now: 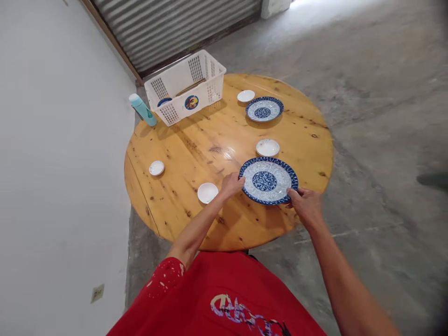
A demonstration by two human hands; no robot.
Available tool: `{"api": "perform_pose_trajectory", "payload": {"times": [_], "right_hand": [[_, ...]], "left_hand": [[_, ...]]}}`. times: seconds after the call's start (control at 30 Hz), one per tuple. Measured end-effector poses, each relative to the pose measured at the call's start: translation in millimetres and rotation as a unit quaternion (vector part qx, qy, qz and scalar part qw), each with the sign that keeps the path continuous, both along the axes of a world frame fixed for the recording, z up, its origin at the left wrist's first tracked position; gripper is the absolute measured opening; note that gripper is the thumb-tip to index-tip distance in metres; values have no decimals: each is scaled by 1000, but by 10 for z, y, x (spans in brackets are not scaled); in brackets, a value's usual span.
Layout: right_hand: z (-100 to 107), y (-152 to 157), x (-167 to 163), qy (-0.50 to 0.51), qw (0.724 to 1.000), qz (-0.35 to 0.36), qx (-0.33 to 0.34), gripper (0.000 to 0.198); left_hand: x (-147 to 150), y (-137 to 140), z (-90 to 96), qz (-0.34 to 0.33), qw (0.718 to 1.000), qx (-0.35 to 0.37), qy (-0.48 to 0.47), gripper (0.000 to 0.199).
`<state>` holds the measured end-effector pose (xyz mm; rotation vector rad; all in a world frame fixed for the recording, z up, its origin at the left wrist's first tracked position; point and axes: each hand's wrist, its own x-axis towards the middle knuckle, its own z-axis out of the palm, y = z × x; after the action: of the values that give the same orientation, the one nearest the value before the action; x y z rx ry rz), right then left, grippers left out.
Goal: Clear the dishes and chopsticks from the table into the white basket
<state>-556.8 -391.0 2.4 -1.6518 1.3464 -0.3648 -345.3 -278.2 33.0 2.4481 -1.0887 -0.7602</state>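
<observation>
I had the left hand (233, 185) and right hand (308, 206) grasping opposite sides of a blue-and-white patterned plate (265, 181), held over the near right part of the wooden table (301, 135). Its decorated face pointed upward, toward my view; its apparent long axis ran left-right, dipping slightly rightward. Beyond it sat a small white dish (268, 148), then a similar plate (264, 110).
</observation>
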Motion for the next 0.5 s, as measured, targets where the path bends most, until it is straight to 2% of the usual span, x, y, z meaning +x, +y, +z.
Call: {"api": "perform_pose_trajectory", "payload": {"times": [0.13,0.3,0.4,0.5], "right_hand": [[-123,-190,98,47,999,23,-4,29],[-285,-325,101,133,981,107,-94,35],[-292,-341,123,224,953,152,-140,40],[-231,-338,173,330,906,193,-180,45]], "left_hand": [[124,-159,-116,-25,998,54,-12,38],[192,-229,-196,-55,994,92,-33,41],[213,-242,-211,-74,991,96,-54,40],[226,-235,-227,-83,990,98,-53,39]]}}
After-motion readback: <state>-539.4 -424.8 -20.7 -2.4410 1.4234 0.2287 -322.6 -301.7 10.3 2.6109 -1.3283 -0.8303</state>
